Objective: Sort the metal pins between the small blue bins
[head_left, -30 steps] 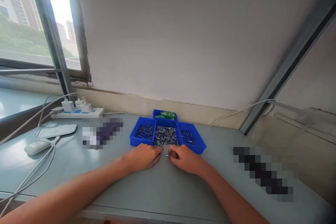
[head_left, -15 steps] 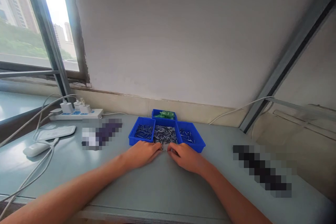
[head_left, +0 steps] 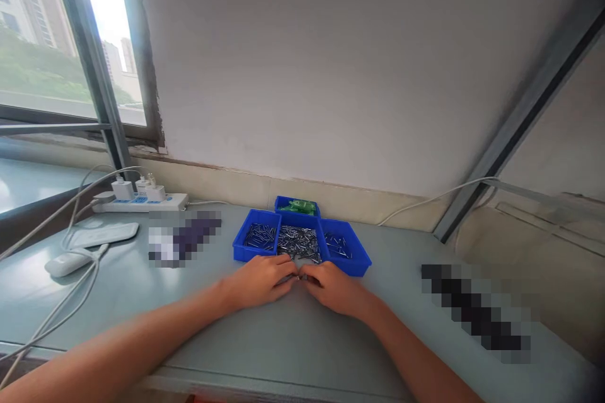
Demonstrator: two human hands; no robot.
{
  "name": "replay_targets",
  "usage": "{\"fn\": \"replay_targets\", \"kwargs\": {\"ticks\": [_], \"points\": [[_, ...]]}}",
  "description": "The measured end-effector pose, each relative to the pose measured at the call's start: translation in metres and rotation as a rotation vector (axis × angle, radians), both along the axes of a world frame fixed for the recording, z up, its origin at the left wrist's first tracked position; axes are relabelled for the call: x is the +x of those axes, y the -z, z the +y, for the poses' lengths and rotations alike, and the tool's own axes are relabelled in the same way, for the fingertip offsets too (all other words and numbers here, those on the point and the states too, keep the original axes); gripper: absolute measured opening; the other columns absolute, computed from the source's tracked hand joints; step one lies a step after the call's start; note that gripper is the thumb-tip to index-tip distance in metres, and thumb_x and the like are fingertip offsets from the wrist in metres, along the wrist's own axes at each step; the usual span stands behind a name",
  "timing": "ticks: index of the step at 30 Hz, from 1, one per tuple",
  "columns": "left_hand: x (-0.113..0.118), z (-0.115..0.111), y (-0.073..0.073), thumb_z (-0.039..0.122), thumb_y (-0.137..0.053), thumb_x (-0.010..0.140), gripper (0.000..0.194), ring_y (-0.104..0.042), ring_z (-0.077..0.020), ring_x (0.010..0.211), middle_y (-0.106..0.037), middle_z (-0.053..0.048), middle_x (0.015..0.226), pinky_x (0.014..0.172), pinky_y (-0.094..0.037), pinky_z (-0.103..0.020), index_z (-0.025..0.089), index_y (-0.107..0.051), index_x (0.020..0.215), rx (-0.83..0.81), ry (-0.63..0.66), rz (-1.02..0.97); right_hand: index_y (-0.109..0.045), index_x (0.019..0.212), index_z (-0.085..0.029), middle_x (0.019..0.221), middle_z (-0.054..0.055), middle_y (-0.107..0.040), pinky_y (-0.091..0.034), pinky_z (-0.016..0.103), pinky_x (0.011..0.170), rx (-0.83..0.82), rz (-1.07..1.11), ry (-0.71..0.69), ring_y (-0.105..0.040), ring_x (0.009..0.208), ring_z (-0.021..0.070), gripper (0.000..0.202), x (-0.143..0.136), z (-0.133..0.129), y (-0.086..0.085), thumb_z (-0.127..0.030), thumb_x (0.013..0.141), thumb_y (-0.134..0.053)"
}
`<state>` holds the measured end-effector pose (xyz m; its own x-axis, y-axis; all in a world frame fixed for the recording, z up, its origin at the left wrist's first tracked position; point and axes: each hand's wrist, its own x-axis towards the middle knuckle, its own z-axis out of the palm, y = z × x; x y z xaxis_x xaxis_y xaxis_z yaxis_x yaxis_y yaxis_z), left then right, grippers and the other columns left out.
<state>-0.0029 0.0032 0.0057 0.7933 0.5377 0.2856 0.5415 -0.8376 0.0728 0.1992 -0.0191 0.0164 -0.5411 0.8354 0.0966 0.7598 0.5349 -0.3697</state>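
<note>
My left hand (head_left: 265, 279) and my right hand (head_left: 331, 288) meet fingertip to fingertip just in front of the blue bins. Both are closed in a pinch around something tiny, too small to make out. Small metal pieces fill the middle blue bin (head_left: 299, 219). The left blue bin (head_left: 255, 254) holds more dark, thin pieces, and fewer lie in the right blue bin (head_left: 360, 262). Behind them, a small blue bin (head_left: 283, 200) contains green packets (head_left: 301, 206).
A white power strip (head_left: 165, 203) with plugs and cables stands at the back left. In front of it lie a white flat device (head_left: 101, 235) and a white rounded object (head_left: 69, 264). Blurred dark items are on the grey table (head_left: 265, 346) at both sides. A wall is behind.
My hands have come closer together, their fingertips now touching slightly nearer to me. The whole view has shifted slightly.
</note>
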Motion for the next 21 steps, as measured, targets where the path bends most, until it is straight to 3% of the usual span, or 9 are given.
{"fn": "replay_targets", "kwargs": {"ticks": [10,21], "points": [[-0.001,0.001,0.001,0.027,-0.043,0.095,0.016,-0.059,-0.0135,0.081,-0.059,0.000,0.092,0.072,-0.044,-0.022,0.020,-0.057,0.098,-0.069,0.031,-0.094,-0.060,0.080,-0.018,0.069,-0.002,-0.061,-0.033,0.021,0.055,-0.008,0.095,-0.062,-0.053,0.062,0.0123,0.019,-0.001,0.006,0.011,-0.021,0.091,-0.045],[0.002,0.000,0.002,0.023,-0.051,0.085,0.011,-0.061,-0.0168,0.076,-0.063,-0.001,0.084,0.066,-0.044,-0.024,0.020,-0.058,0.093,-0.111,-0.078,-0.054,-0.062,0.089,-0.020,0.071,-0.002,-0.062,-0.035,0.021,0.056,-0.041,0.111,-0.041,-0.055,0.064,0.0125,0.012,0.002,0.004,0.008,-0.025,0.087,-0.051]]}}
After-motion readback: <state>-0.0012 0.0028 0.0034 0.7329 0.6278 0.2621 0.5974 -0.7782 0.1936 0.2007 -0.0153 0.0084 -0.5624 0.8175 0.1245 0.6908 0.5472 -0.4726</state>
